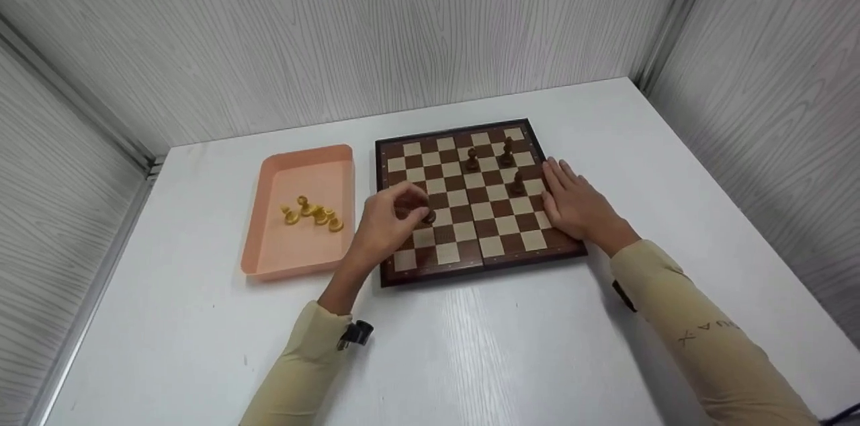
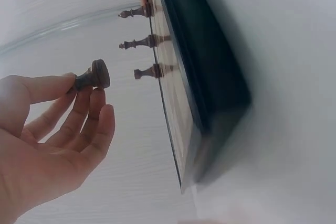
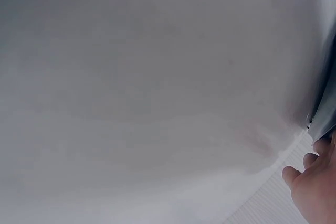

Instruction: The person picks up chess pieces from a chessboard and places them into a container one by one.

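My left hand (image 1: 390, 219) pinches a dark brown chess piece (image 2: 94, 76) between thumb and fingertips, over the left half of the chessboard (image 1: 448, 253). The held piece's round base faces the board, and its top is hidden in the fingers. Three other dark pieces stand upright on the far right part of the board: a rook (image 1: 471, 160), a tall king (image 1: 507, 153) and a bishop (image 1: 517, 185). Flat along the board's right edge rests my right hand (image 1: 576, 205), its fingers straight and close to the bishop.
A shallow pink tray (image 1: 289, 261) stands left of the board, holding several gold chess pieces (image 1: 321, 216). Both sit on a white table (image 1: 430, 352). Pale wood-grain panels (image 1: 376, 29) close off the back and the sides.
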Tool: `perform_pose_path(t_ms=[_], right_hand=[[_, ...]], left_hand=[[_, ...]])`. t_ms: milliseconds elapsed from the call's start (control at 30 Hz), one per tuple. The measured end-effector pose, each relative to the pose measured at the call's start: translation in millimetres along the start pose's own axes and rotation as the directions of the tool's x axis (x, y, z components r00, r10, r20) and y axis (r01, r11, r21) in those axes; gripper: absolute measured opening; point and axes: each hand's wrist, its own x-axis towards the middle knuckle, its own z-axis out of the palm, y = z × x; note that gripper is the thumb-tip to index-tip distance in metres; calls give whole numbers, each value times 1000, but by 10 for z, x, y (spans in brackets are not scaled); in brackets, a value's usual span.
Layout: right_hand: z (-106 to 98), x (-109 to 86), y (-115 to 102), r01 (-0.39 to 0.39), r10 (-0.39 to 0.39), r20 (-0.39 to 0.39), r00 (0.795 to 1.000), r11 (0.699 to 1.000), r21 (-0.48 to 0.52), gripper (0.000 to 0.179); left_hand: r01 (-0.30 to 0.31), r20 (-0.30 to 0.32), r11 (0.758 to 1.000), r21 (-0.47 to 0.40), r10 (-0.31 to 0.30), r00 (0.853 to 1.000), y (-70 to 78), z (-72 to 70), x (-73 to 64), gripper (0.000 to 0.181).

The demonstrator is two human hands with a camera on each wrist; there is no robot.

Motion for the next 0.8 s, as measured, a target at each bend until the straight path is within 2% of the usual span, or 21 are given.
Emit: perform_pose_path(t_ms=[200,433,667,800], right_hand=[[3,3,-8,5,-5,2,1000,1000,-1,63],[-10,0,-15,12,-12,-11,1000,1000,-4,63],[-2,-10,-17,22,-22,-20,1000,1000,-7,62],[-7,-10,-16,24,-24,-27,999,1000,-5,62]], left_hand=[[19,-31,999,31,-18,999,-99,-228,-132,12],[51,-87,997,53,-46,995,-168,-433,-210,13],[95,-71,993,68,-90,993,-218,-610,-268,14],[113,-82,991,70,-107,991,-256,-750,-304,15]])
